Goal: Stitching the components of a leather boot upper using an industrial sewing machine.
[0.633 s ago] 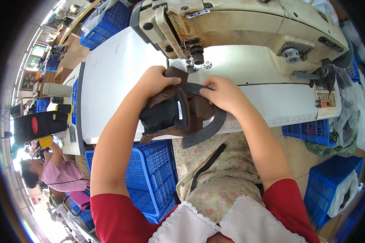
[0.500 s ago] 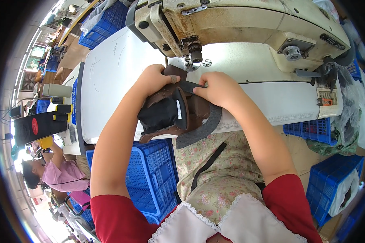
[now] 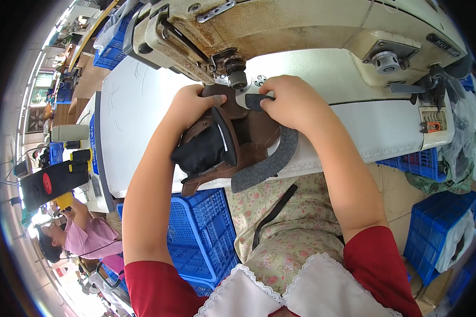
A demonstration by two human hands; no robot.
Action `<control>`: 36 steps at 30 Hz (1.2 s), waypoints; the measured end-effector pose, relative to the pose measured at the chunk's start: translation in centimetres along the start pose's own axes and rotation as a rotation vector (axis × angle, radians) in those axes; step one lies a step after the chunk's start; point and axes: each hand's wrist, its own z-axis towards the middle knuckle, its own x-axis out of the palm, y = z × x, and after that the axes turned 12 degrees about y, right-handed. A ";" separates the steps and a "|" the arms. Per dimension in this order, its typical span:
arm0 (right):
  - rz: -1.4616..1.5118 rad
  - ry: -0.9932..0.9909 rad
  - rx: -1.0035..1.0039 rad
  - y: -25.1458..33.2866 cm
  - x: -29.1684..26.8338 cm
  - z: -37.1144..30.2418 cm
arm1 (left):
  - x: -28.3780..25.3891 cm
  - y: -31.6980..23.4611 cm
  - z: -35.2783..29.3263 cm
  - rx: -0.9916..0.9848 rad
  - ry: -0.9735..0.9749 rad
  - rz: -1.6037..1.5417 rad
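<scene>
A brown leather workpiece (image 3: 256, 129) with a black fabric lining (image 3: 200, 153) lies at the near edge of the sewing table, below the machine's needle area. My left hand (image 3: 194, 107) pinches its far left part, thumb on top. A curved dark grey felt strip (image 3: 272, 166) runs along the right side of the workpiece and hangs over the table edge. My right hand (image 3: 291, 103) grips the strip's far end between thumb and fingers, just right of the sewing machine's head (image 3: 237, 74). The needle and presser foot are mostly hidden.
The sewing machine arm (image 3: 312, 29) spans the far side of the white table (image 3: 137, 121). Blue crates (image 3: 201, 232) stand below at left and right (image 3: 441, 232). A co-worker in a pink top (image 3: 92, 235) sits at another machine on the left.
My right hand has lifted and turned the felt strip's end, so it stands more apart from the leather. The workpiece has turned slightly, and more brown leather shows. The whole view has shifted a little.
</scene>
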 end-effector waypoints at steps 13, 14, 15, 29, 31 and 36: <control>-0.055 -0.149 -0.046 1.0 2.1 1.2 | 0.2 -1.6 -1.5 -0.041 -0.051 0.067; -0.044 -0.154 -0.043 1.2 2.1 1.1 | 0.2 -1.2 -1.4 -0.039 -0.051 0.065; -0.041 -0.153 -0.039 1.1 2.1 1.1 | 0.2 -1.0 -1.2 -0.035 -0.044 0.049; -0.117 -0.209 -0.101 1.0 3.0 1.5 | 0.3 -1.5 -0.9 -0.052 -0.022 -0.048; -0.121 -0.209 -0.115 0.9 3.0 1.4 | 0.3 -1.9 -1.1 -0.079 -0.020 -0.001; -0.119 -0.218 -0.133 0.9 3.3 1.5 | 0.2 -0.9 -0.7 -0.048 -0.021 -0.029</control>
